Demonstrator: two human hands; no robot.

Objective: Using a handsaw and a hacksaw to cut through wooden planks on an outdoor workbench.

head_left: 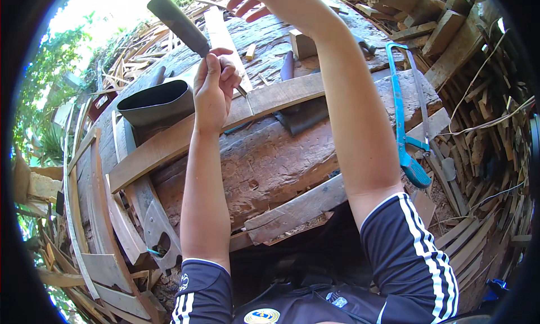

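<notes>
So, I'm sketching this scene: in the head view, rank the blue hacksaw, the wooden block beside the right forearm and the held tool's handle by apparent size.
1. Blue hacksaw
2. Held tool's handle
3. Wooden block

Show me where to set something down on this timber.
The bare brown timber face, seemingly sloping, between the long board and the short grey plank. A smaller patch: between the small offcut and the wooden block. Crowded: the left, among planks; the right, around the blue hacksaw and scrap heap.

Legible text: none. Dark shirt (301,313): round yellow-and-white crest (262,316), pale patch (336,299), white left-sleeve mark (184,282); lettering unreadable.
</notes>
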